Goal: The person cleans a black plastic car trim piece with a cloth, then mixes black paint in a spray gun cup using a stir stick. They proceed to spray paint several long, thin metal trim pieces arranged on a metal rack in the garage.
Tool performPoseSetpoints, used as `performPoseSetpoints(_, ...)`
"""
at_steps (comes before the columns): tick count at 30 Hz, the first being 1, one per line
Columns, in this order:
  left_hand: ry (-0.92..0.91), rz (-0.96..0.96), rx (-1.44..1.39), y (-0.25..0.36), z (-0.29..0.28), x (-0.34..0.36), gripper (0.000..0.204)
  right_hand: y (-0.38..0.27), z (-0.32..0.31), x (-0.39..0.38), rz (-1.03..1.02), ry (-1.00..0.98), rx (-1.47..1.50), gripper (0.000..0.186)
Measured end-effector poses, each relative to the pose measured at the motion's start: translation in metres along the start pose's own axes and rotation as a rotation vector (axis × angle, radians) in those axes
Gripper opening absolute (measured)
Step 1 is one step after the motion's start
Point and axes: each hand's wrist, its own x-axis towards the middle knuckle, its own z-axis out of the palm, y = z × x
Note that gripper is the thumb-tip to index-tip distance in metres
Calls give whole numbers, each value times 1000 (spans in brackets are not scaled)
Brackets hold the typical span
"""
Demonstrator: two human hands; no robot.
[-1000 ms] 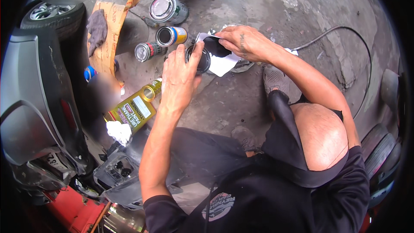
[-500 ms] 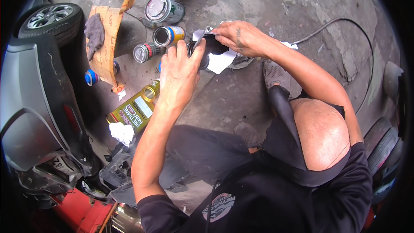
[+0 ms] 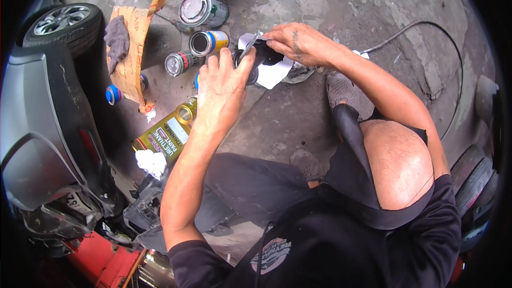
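My left hand is closed around a dark round container, which is tilted and mostly hidden behind the fingers. A thin grey flat piece stands up at its rim, by my left fingertips. Just to the right is a black-coated vessel with white paper around and under it. My right hand reaches over its far edge with thumb and fingers pinched together; what they grip there is hidden. An open can with a blue and yellow label stands left of the container.
A larger lidded can and a small can stand beyond my left hand. An olive thinner tin and white crumpled cloth lie nearer. Cardboard with a grey rag is further left, beside a car bumper. A hose curves at right.
Both hands stay nearly where they were, with only a slight shift of the right hand at the edge of the black-coated vessel.
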Motion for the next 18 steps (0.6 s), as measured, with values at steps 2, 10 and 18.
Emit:
performPoseSetpoints(2,6,5,16,0,2,0,73,5,2,1,-9,7,5,40)
performPoseSetpoints(10,-38,2,18,3,-3,0,73,6,2,1,-29,28,-7,39)
performPoseSetpoints(18,-24,4,38,3,-5,0,71,0,-3,0,-24,10,-10,39)
